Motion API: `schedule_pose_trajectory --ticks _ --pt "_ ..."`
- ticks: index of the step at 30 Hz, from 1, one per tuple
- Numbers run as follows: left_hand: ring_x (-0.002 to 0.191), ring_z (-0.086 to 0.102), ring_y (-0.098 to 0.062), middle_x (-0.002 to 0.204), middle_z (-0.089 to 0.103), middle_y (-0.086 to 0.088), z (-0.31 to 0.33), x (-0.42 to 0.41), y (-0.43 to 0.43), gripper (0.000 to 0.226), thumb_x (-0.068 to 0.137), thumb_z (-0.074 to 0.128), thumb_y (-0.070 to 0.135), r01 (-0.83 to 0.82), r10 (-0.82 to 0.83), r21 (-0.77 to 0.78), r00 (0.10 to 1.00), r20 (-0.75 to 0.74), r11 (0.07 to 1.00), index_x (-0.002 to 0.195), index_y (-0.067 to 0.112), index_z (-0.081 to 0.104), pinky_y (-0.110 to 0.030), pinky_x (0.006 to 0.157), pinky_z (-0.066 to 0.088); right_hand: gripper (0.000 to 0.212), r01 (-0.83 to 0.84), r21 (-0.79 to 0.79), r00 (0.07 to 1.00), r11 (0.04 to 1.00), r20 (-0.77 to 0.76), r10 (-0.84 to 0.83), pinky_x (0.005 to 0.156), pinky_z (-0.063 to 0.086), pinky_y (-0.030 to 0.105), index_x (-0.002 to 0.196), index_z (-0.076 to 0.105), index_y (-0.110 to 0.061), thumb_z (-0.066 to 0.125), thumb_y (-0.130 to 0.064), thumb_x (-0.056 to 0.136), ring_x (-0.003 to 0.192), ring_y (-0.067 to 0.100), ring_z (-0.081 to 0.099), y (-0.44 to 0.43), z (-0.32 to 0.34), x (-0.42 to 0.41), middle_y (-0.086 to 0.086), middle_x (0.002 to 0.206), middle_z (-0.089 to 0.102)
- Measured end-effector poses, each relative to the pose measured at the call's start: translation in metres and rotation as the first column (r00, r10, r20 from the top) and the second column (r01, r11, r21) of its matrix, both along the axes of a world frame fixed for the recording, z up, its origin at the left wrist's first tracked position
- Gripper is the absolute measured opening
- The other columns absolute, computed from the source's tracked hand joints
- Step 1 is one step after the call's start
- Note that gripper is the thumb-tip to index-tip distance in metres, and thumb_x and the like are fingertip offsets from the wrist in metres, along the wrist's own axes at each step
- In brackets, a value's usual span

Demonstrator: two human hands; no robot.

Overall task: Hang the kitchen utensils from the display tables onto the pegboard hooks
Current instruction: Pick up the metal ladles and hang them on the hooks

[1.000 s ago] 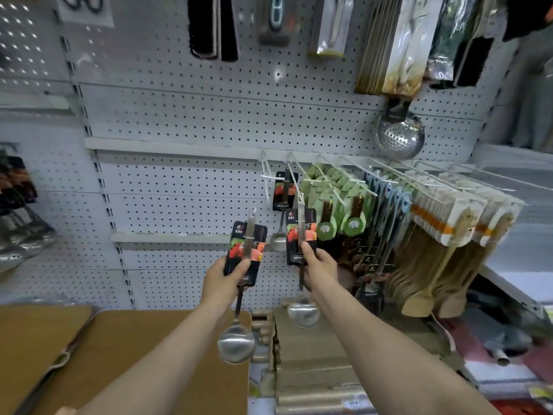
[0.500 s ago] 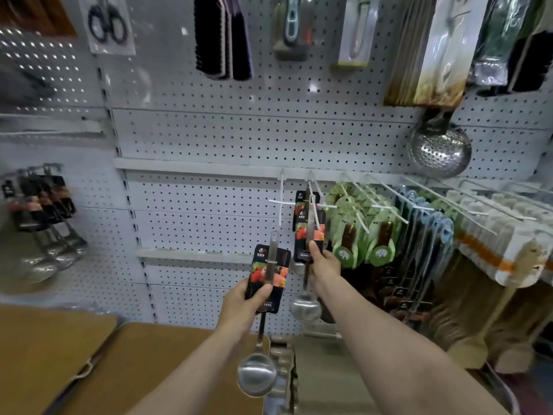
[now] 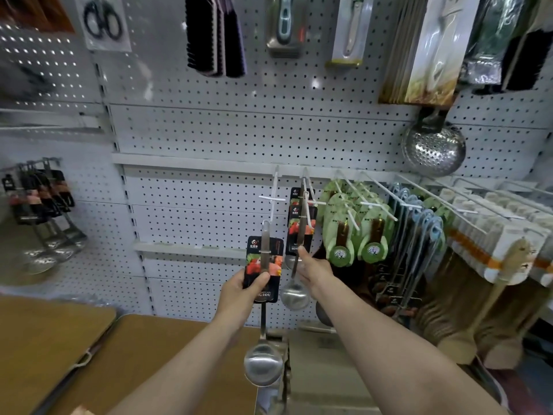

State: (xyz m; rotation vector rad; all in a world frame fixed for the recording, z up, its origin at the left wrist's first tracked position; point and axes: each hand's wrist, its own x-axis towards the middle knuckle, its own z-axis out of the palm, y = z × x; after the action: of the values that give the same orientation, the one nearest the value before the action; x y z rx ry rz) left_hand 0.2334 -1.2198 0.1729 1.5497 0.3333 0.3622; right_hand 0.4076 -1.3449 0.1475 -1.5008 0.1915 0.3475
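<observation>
On your left hand (image 3: 242,295), thumb and fingers clasp a carded ladle (image 3: 263,366) by its handle, held ready just below the empty hook (image 3: 272,199). Your right hand (image 3: 314,272) pinches a second ladle (image 3: 294,296), apparently steadying it while its top threads the next hook (image 3: 305,175) on the pegboard (image 3: 209,130).

Packaged scissors (image 3: 103,20) hang left of black brushes (image 3: 215,37)

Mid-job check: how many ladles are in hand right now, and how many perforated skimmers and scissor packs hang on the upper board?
Ladles in hand: 2 (left ladle in left hand, right ladle in right hand)
Perforated skimmer: 1
Scissor pack: 1
Total: 4
</observation>
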Motion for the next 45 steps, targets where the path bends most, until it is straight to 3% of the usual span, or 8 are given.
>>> schedule_pose_trajectory --ticks 5,11,17,22,27,32,35,45 --pt "0.102 0.069 -0.014 0.096 0.077 0.009 0.0 -0.009 -0.027 0.012 0.091 0.069 0.035 -0.008 0.008 0.0 1.0 -0.006 1.0 0.101 0.034 0.075 -0.04 0.098 0.051 0.049 -0.191 -0.021 0.981 0.981 -0.036 0.19 0.085 0.057 0.035 0.116 0.063 -0.012 0.071 -0.051 0.089 0.102 0.018 0.068 -0.024 0.013 -0.052 0.004 0.115 0.069" --pt "0.098 0.068 -0.011 0.1 0.076 0.003 0.025 -0.006 -0.056 0.016 0.092 0.068 0.028 -0.022 0.024 -0.056 0.999 0.039 0.998 0.107 0.021 0.073 -0.021 0.073 0.045 0.045 -0.34 -0.009 0.938 0.94 0.07 0.34 0.089 0.055 0.036 0.116 0.072 -0.023 0.071 -0.056 0.086 0.108 0.015 0.069 -0.047 0.013 -0.096 -0.003 0.107 0.078" --pt "0.092 0.07 -0.012 0.094 0.078 0.002 0.049 0.001 -0.066 0.012 0.094 0.067 0.026 0.002 0.008 -0.106 0.996 0.091 0.994 0.103 0.021 0.073 -0.024 0.074 0.047 0.04 -0.309 0.123 0.945 0.943 0.153 0.289 0.094 0.054 0.037 0.105 0.075 -0.012 0.062 -0.048 0.096 0.094 0.017 0.072 -0.073 0.012 -0.116 0.004 0.096 0.078" --pt "0.09 0.071 -0.014 0.096 0.078 -0.001 0.052 0.012 -0.076 0.013 0.095 0.066 0.024 0.025 -0.009 -0.142 0.994 0.112 0.989 0.105 0.02 0.072 -0.024 0.073 0.05 0.027 -0.327 0.141 0.927 0.934 0.242 0.288 0.094 0.054 0.039 0.104 0.076 -0.011 0.068 -0.035 0.094 0.095 0.019 0.07 -0.085 0.015 -0.126 0.008 0.101 0.077" --pt "0.103 0.07 -0.027 0.099 0.078 -0.004 0.045 0.022 -0.091 0.015 0.095 0.066 0.026 0.045 -0.028 -0.201 0.996 0.086 0.979 0.107 0.02 0.073 -0.046 0.099 0.053 0.015 -0.287 0.154 0.937 0.946 0.252 0.243 0.083 0.059 0.037 0.098 0.077 -0.011 0.073 -0.023 0.092 0.089 0.021 0.071 -0.091 0.016 -0.13 0.01 0.098 0.077" --pt "0.095 0.071 -0.018 0.1 0.077 -0.003 0.041 0.024 -0.101 0.018 0.096 0.064 0.023 0.086 -0.064 -0.198 0.992 0.113 0.976 0.112 0.018 0.071 -0.029 0.08 0.055 0.016 -0.252 0.13 0.939 0.959 0.271 0.211 0.08 0.059 0.036 0.087 0.077 -0.011 0.074 -0.026 0.091 0.072 0.013 0.068 -0.095 0.018 -0.129 0.006 0.083 0.075" --pt "0.09 0.071 -0.014 0.098 0.077 -0.002 0.043 0.023 -0.101 0.016 0.095 0.066 0.025 0.089 -0.068 -0.174 0.99 0.124 0.981 0.108 0.019 0.072 -0.02 0.068 0.052 0.016 -0.229 0.116 0.948 0.966 0.25 0.194 0.077 0.061 0.035 0.084 0.076 -0.012 0.073 -0.026 0.092 0.076 0.016 0.067 -0.092 0.013 -0.128 0.011 0.086 0.075" --pt "0.072 0.07 -0.016 0.09 0.076 -0.006 0.052 0.033 -0.086 0.016 0.094 0.067 0.025 -0.016 0.032 -0.178 0.995 0.091 0.984 0.102 0.012 0.071 -0.029 0.06 0.058 0.016 -0.227 0.106 0.955 0.968 0.22 0.199 0.065 0.056 0.026 0.085 0.073 -0.006 0.07 -0.02 0.094 0.066 0.008 0.061 -0.08 0.001 -0.132 0.001 0.076 0.072"
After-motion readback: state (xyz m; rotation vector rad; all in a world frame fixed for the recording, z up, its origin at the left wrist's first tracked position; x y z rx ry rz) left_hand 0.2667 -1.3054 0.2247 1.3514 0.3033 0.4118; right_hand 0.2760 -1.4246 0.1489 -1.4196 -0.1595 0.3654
